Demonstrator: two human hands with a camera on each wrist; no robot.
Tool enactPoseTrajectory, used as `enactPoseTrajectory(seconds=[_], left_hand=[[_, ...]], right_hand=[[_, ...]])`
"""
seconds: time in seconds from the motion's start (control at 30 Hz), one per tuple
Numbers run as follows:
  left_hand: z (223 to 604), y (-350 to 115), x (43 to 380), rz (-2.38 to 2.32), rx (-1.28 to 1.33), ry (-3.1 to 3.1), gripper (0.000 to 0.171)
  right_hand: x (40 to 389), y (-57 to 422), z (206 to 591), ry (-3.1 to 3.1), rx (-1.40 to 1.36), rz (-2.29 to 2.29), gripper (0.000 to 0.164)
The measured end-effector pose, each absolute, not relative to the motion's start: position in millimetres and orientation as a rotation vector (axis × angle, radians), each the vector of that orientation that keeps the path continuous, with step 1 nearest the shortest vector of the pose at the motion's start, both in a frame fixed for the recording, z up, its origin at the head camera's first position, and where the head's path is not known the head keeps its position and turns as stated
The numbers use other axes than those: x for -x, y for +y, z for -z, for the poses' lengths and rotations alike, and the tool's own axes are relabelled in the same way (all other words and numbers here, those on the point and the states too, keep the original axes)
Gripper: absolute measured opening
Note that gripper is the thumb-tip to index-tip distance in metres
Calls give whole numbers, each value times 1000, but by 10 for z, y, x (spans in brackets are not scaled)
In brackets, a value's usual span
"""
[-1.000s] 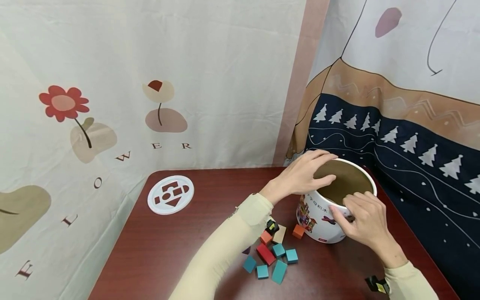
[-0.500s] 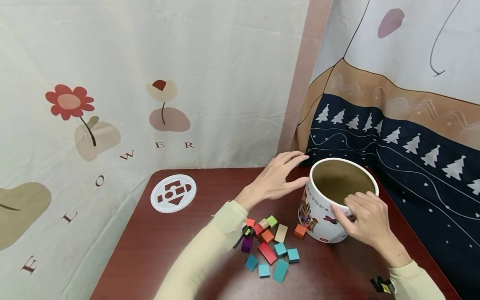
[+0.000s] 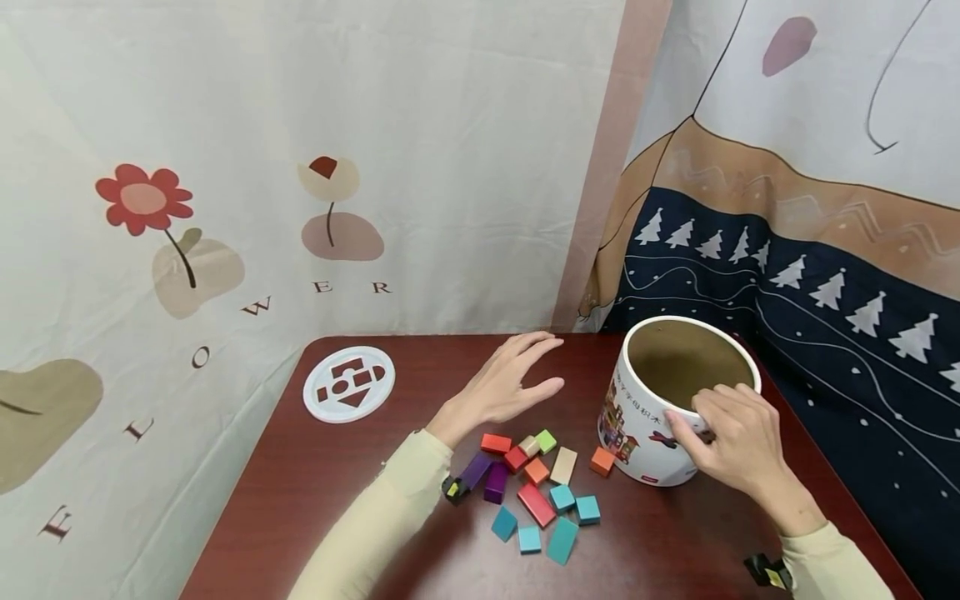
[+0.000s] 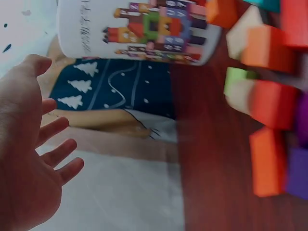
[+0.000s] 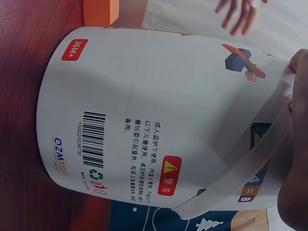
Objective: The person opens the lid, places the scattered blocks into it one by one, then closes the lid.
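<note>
A white printed toy-block bucket (image 3: pixel 645 442) stands at the table's right side, its open top showing a brownish inside. My right hand (image 3: pixel 738 437) grips its near right rim, fingers curled over the edge and thumb on the outer wall. In the right wrist view, a pale strap-like handle (image 5: pixel 240 168) hangs along the bucket wall. My left hand (image 3: pixel 504 379) hovers left of the bucket, fingers spread and holding nothing. Below it lie several loose blocks, among them a red block (image 3: pixel 536 505), a purple block (image 3: pixel 496 482) and a teal block (image 3: pixel 562 541).
A white oval lid with shaped cut-outs (image 3: pixel 326 409) lies at the far left of the dark red table (image 3: pixel 262 500). One orange block (image 3: pixel 602 461) sits right beside the bucket's base. Printed cloth (image 3: pixel 465 167) hangs behind the table and along its right side.
My left hand has left the bucket's rim and moved left, uncovering more blocks beneath the forearm. The right hand keeps its grip, and the bucket stays in place.
</note>
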State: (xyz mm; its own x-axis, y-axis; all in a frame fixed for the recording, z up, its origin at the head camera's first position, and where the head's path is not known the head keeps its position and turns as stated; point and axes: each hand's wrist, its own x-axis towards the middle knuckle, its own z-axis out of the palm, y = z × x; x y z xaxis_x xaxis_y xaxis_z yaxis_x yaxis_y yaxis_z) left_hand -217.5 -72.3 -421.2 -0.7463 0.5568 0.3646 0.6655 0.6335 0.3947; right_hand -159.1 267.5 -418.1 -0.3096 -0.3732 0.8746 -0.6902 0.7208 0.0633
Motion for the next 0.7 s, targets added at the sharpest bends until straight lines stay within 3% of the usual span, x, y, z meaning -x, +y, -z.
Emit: enactPoseTrajectory(seconds=[0.33,0.7], left_hand=[[4696,-1203,1980,730,955,-2798,65],[5071,-1402,1876,682,990,-2880,53]], right_hand=[[1585,2673,4173,-1947,-824,-408,52],[1571,2674,4167,-1956,-822,-401,52]])
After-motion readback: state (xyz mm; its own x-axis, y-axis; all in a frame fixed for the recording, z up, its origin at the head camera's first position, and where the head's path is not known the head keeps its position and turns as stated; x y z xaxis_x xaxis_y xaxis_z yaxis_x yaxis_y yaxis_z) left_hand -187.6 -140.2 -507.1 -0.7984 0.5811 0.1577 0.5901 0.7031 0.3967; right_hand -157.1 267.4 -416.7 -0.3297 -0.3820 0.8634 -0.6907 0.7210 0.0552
